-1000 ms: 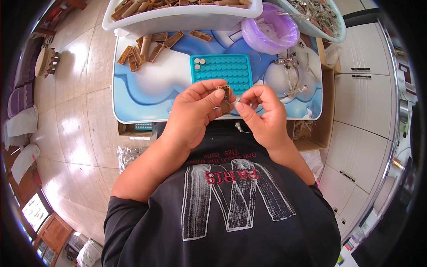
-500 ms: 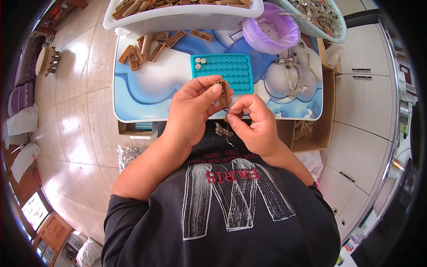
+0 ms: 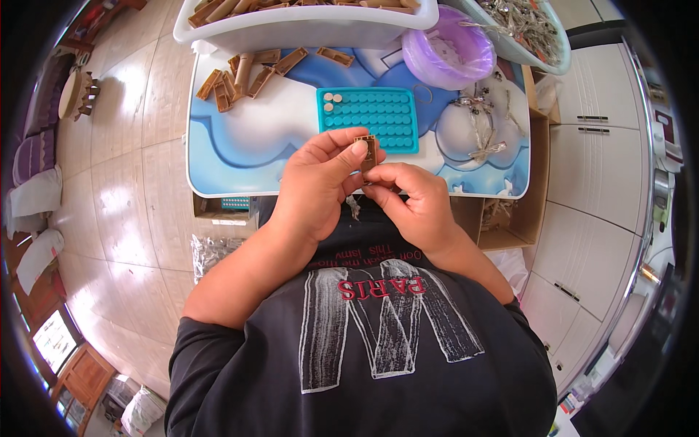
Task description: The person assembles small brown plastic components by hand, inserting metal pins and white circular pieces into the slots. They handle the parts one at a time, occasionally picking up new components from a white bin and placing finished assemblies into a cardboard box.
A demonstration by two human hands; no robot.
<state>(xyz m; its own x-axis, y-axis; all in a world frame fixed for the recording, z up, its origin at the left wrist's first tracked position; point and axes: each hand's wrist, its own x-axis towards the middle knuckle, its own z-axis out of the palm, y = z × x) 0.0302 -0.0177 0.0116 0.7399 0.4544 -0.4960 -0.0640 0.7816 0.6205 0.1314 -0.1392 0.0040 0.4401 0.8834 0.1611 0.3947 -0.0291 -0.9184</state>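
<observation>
My left hand (image 3: 319, 173) grips a small brown plastic casing (image 3: 368, 148), an open half-shell, upright between thumb and fingers with its hollow side showing. At the casing's lower end, my right hand (image 3: 413, 198) pinches with thumb and forefinger; the fingertips cover the thin wire there. A small bundle of wire (image 3: 354, 207) hangs below the casing, between the two hands. Just beyond my hands lies a teal tray (image 3: 405, 146) with rows of round pockets. Several small pale discs (image 3: 328, 97) sit at its far left corner.
Loose brown casings (image 3: 231, 86) lie at the table's far left. Behind stands a white bin (image 3: 306, 28) full of more. A purple lined basket (image 3: 455, 69) and a pale tub (image 3: 559, 54) of wired parts stand far right. Wire bundles (image 3: 480, 120) lie on the blue-and-white table (image 3: 247, 164).
My right hand has moved up and left, bringing its pinch against the casing's lower end. The wire bundle has shifted left and shows less.
</observation>
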